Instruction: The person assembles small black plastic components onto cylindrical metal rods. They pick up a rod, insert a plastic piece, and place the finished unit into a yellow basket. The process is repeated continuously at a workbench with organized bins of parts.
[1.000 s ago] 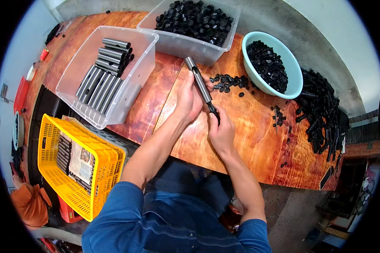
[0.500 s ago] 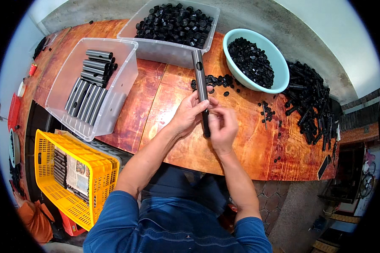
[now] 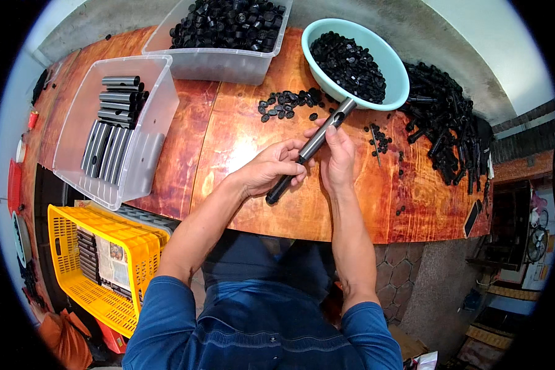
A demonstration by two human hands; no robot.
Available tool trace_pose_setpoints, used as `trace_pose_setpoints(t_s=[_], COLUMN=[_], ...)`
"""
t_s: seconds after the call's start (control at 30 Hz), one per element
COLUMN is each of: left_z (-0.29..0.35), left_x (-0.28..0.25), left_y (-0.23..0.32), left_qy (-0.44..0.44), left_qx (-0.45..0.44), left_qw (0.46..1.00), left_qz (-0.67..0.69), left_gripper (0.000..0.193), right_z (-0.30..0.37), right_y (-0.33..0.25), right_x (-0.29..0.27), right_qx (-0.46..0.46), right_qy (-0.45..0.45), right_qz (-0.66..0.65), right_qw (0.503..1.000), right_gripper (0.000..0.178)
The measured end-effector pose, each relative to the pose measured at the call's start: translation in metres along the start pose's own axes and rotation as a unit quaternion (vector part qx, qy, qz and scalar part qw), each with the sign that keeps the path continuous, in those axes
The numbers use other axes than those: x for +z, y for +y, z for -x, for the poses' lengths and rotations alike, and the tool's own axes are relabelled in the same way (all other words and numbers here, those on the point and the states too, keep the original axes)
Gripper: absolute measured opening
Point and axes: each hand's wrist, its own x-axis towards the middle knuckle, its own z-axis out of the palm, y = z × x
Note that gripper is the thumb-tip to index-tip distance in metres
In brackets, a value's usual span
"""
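A dark grey metal tube (image 3: 315, 143) with a hole in its side slants over the wooden table, its upper end toward the back right. My left hand (image 3: 270, 168) is closed round the lower half, where the tube ends in a black part. Higher up, close to the hole, my right hand (image 3: 339, 159) grips it with the thumb along its side. The upper end overlaps the front rim of a light blue bowl (image 3: 393, 106); whether they touch I cannot tell. Loose small black oval pieces (image 3: 282, 106) lie beyond my left hand.
At the left, a clear plastic bin (image 3: 148, 148) holds similar tubes. Behind it, another clear bin (image 3: 228, 68) is full of black caps. Black parts (image 3: 444, 117) are heaped at the right. A yellow crate (image 3: 143, 265) with tubes stands below the table's left edge; a phone-like object (image 3: 473, 218) lies far right.
The tube has swung from nearly upright in view to a slant toward the right. My right hand has gone from its lower black end to the upper part near the hole.
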Motion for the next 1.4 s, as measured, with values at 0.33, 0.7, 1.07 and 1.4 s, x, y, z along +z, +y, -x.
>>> trace_pose_setpoints(t_s=[0.33, 0.7, 1.07, 1.4], left_z=[-0.003, 0.000, -0.001, 0.000], left_x=[-0.004, 0.004, 0.007, 0.009], left_y=[-0.005, -0.002, 0.000, 0.001], left_qy=[0.025, 0.067, 0.092, 0.110], left_qx=[-0.034, -0.008, -0.008, -0.013], left_qw=[0.994, 0.989, 0.984, 0.977], left_qz=[-0.101, -0.128, -0.155, -0.181], left_gripper=[0.032, 0.030, 0.026, 0.029], right_z=[0.003, 0.000, 0.000, 0.001], right_y=[-0.002, 0.004, 0.008, 0.007], right_x=[0.001, 0.000, -0.001, 0.000], right_qx=[-0.030, -0.064, -0.064, -0.061], right_qy=[0.055, 0.039, 0.046, 0.044], right_qz=[0.005, 0.014, 0.012, 0.009], right_qw=[0.998, 0.997, 0.997, 0.997], right_gripper=[0.030, 0.026, 0.026, 0.024])
